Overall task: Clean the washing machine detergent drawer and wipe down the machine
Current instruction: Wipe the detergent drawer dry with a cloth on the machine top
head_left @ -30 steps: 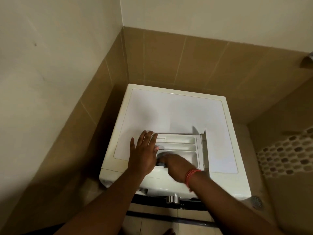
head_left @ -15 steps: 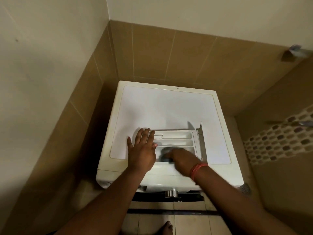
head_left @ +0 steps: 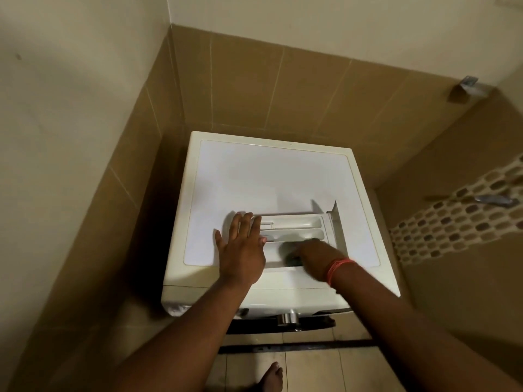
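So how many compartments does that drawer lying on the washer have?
3 show in the detergent drawer: far one, middle one, and near one where the right hand scrubs. The hands may hide more.

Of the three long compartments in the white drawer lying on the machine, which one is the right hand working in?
The compartment nearest the person: the right hand presses a dark cloth into it; the two behind lie uncovered.

Dim warm light, wide-angle bending at edges, right hand (head_left: pixel 314 257) motion-blurred
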The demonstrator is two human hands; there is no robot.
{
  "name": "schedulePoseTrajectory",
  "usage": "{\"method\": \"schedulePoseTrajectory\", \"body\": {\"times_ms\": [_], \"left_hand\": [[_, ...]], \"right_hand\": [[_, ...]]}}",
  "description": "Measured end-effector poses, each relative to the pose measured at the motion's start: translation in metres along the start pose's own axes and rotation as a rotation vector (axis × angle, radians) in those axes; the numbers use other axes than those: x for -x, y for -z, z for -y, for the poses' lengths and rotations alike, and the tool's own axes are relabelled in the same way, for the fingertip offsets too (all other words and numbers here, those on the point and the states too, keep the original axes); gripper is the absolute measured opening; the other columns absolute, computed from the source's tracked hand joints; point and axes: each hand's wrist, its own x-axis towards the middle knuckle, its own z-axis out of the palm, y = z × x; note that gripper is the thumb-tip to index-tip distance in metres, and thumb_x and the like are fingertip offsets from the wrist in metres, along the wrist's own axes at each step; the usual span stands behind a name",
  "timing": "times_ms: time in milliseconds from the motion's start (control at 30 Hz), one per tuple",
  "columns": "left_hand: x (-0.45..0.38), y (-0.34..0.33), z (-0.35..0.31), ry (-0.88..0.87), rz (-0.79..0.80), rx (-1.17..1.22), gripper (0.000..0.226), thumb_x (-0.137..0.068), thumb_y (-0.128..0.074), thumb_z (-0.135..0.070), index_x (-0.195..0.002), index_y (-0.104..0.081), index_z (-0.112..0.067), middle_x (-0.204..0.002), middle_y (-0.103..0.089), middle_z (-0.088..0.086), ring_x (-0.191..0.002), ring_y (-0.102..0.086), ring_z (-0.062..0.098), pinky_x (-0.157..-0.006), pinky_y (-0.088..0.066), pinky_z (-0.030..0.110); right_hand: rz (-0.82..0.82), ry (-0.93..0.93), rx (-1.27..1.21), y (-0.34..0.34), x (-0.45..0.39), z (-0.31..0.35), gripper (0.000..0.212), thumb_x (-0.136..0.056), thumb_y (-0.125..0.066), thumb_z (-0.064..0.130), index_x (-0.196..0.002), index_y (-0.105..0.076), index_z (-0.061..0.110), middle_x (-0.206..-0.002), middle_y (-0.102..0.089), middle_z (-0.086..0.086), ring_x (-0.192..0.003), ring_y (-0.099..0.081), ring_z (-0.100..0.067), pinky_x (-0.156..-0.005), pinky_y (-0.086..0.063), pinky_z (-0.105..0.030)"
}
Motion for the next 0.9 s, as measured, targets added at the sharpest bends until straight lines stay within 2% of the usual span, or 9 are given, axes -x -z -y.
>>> {"method": "schedulePoseTrajectory", "body": {"times_ms": [100,200,267,333,433,533,633,700,900], "left_hand": [[-0.001,-0.001,0.0,0.041,0.005,0.037,0.051,-0.102,-0.035,-0.036,-0.152,-0.026,-0.03,-0.161,-0.022,-0.008,-0.152,-0.007,0.018,-0.115,-0.022,0.062],[-0.003,-0.003,0.0,0.076,0.01,0.067,0.05,-0.102,-0.035,-0.036,-0.151,-0.028,-0.03,-0.16,-0.024,-0.008,-0.152,-0.008,0.019,-0.114,-0.024,0.062],[-0.001,-0.003,-0.001,0.068,0.004,0.063,0.05,-0.102,-0.035,-0.035,-0.151,-0.028,-0.029,-0.16,-0.024,-0.007,-0.151,-0.009,0.019,-0.114,-0.024,0.061],[0.001,-0.002,-0.002,0.051,-0.012,0.052,0.05,-0.102,-0.035,-0.036,-0.151,-0.029,-0.028,-0.16,-0.024,-0.006,-0.151,-0.009,0.021,-0.113,-0.026,0.061],[0.001,-0.001,-0.003,0.044,-0.023,0.052,0.05,-0.102,-0.036,-0.036,-0.15,-0.029,-0.027,-0.159,-0.025,-0.004,-0.151,-0.01,0.023,-0.113,-0.027,0.061],[0.0,-0.004,-0.002,0.029,-0.018,0.048,0.05,-0.102,-0.035,-0.035,-0.151,-0.028,-0.026,-0.159,-0.025,-0.003,-0.151,-0.01,0.024,-0.113,-0.027,0.061],[-0.001,-0.005,0.0,0.005,-0.019,0.044,0.05,-0.102,-0.036,-0.034,-0.151,-0.03,-0.023,-0.159,-0.026,-0.001,-0.15,-0.011,0.026,-0.114,-0.027,0.06],[0.0,-0.006,0.0,-0.01,-0.028,0.052,0.05,-0.102,-0.037,-0.032,-0.151,-0.032,-0.02,-0.158,-0.028,0.002,-0.15,-0.012,0.028,-0.114,-0.028,0.058],[-0.003,-0.011,0.001,-0.075,-0.083,0.022,0.05,-0.1,-0.042,-0.026,-0.148,-0.039,-0.011,-0.153,-0.036,0.008,-0.146,-0.019,0.034,-0.117,-0.026,0.052]], "right_hand": [[-0.029,-0.198,0.089,0.025,0.006,-0.011,0.028,-0.094,-0.06,0.026,-0.119,-0.069,0.016,-0.118,-0.064,-0.013,-0.108,-0.062,-0.031,-0.099,-0.049,-0.038],[-0.42,-0.074,0.276,0.021,0.006,-0.013,0.032,-0.088,-0.059,0.005,-0.114,-0.069,0.02,-0.11,-0.059,-0.007,-0.105,-0.058,-0.03,-0.086,-0.055,-0.04],[-0.556,-0.073,0.338,0.005,0.005,-0.017,0.04,-0.079,-0.062,-0.004,-0.114,-0.067,0.015,-0.104,-0.057,-0.009,-0.097,-0.057,-0.031,-0.069,-0.058,-0.039],[-0.531,-0.148,0.352,-0.012,0.004,-0.012,0.048,-0.077,-0.061,-0.007,-0.122,-0.06,0.008,-0.11,-0.055,-0.013,-0.093,-0.057,-0.032,-0.068,-0.058,-0.039],[-0.431,-0.256,0.279,-0.029,0.002,0.001,0.061,-0.078,-0.058,-0.006,-0.135,-0.039,0.001,-0.127,-0.041,-0.019,-0.093,-0.063,-0.033,-0.067,-0.059,-0.044],[-0.419,-0.328,0.065,-0.035,-0.008,0.01,0.062,-0.082,-0.052,-0.008,-0.138,-0.028,-0.004,-0.135,-0.032,-0.024,-0.1,-0.063,-0.033,-0.077,-0.056,-0.034],[-0.435,-0.452,-0.091,-0.035,-0.022,0.019,0.057,-0.088,-0.05,-0.001,-0.138,-0.025,-0.006,-0.134,-0.033,-0.026,-0.107,-0.059,-0.034,-0.075,-0.052,-0.032],[-0.442,-0.48,-0.067,-0.038,-0.024,0.023,0.059,-0.089,-0.051,0.001,-0.14,-0.022,-0.009,-0.135,-0.035,-0.028,-0.103,-0.063,-0.032,-0.076,-0.055,-0.031],[-0.478,-0.367,0.036,-0.05,-0.014,0.02,0.054,-0.092,-0.052,0.006,-0.141,-0.029,-0.003,-0.139,-0.039,-0.026,-0.094,-0.069,-0.026,-0.076,-0.056,-0.028]]}}
